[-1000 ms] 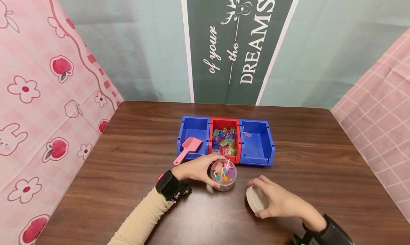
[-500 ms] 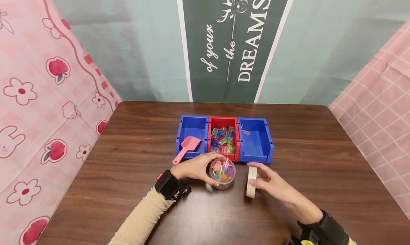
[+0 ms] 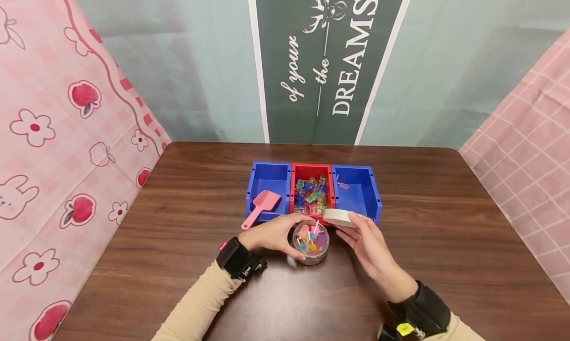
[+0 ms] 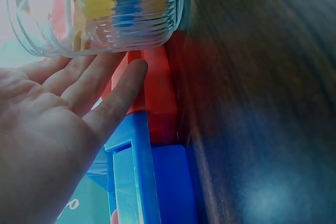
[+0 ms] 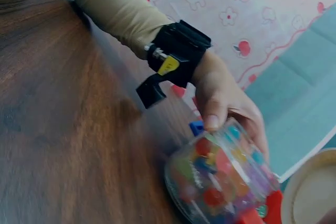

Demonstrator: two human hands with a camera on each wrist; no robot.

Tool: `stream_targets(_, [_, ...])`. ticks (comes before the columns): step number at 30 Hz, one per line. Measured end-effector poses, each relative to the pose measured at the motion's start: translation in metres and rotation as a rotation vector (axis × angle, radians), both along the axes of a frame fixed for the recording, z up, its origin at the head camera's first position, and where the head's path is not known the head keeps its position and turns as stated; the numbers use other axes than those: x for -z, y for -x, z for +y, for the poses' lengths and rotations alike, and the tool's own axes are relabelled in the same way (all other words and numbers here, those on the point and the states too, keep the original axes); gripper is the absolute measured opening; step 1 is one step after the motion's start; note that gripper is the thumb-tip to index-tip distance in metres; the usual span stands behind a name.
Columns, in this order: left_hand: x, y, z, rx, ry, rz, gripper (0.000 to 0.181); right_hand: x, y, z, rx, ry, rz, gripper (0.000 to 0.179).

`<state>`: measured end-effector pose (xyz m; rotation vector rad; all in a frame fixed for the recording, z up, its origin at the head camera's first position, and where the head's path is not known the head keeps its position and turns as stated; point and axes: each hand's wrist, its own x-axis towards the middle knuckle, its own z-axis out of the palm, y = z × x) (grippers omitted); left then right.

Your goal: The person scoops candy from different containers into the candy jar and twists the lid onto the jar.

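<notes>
A clear jar (image 3: 307,258) filled with colourful small pieces and white sticks stands upright and uncovered on the table. My left hand (image 3: 272,234) grips it from the left, thumb on the near side and fingers on the far side. In the left wrist view, the ribbed jar wall (image 4: 121,9) lies against the fingers. With my right hand (image 3: 369,249) I hold a round cream lid (image 3: 338,216), raised and tilted, just behind and right of the jar's mouth. The lid's hollow underside (image 5: 315,192) shows in the right wrist view, apart from the jar.
Behind the jar, a red bin (image 3: 310,171) of translucent coloured pieces sits between two blue bins. A pink scoop (image 3: 265,201) leans over the left blue bin's (image 3: 271,170) front. One small pink piece (image 3: 343,185) lies in the right blue bin (image 3: 356,202).
My right hand has brought the lid up and leftward from the right of the jar, turning it from edge-on to nearly level. The left hand and jar have stayed in place.
</notes>
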<state>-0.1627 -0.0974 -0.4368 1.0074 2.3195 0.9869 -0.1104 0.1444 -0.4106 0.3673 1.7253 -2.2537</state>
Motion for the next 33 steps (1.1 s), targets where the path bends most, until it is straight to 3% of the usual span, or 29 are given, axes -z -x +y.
stream_targets(5, [0.000, 0.000, 0.000, -0.004, -0.003, 0.015, 0.085, 0.008, 0.002, -0.014, 0.031, 0.002, -0.013, 0.027])
stream_targets(9, [0.003, 0.002, -0.001, -0.009, -0.017, 0.002, 0.086, 0.014, 0.001, -0.023, 0.012, -0.050, 0.060, 0.027])
stream_targets(12, [0.005, 0.003, -0.001, -0.003, -0.030, -0.017, 0.085, 0.018, -0.002, -0.026, -0.026, -0.146, 0.178, 0.038])
stream_targets(16, [0.004, 0.003, 0.000, 0.011, -0.042, -0.015, 0.081, 0.027, -0.006, -0.028, -0.080, -0.279, 0.397, 0.056])
stream_targets(21, [0.005, 0.003, 0.002, 0.013, -0.052, 0.000, 0.083, 0.038, -0.009, -0.028, -0.122, -0.395, 0.643, 0.065])
stream_targets(27, [0.006, 0.003, 0.002, 0.013, -0.081, 0.000, 0.085, 0.044, -0.010, -0.029, -0.161, -0.470, 0.787, 0.073])
stream_targets(33, [0.007, 0.004, 0.002, 0.017, -0.101, 0.006, 0.085, 0.038, -0.008, -0.029, -0.196, -0.703, 0.880, 0.080])
